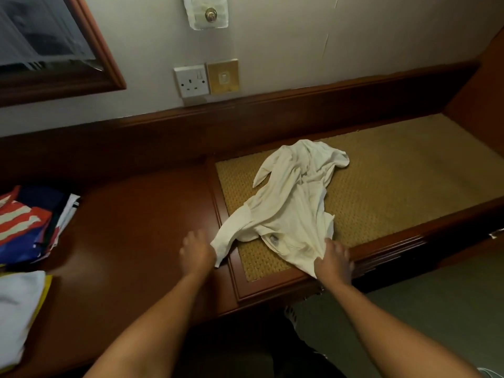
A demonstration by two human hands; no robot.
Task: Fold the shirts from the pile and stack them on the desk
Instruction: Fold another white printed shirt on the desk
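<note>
From the head view, a cream cotton shirt [289,203] lies crumpled and spread lengthwise on the woven rattan panel [395,170] set into the glossy reddish wooden tabletop [141,222]. The right hand [334,261] pinches the near hem; the left hand [196,252] grips the near sleeve cuff (slightly blurred). At the far left sits a pile of shirts [30,227], striped red and blue, with white fabric [19,309] nearer
</note>
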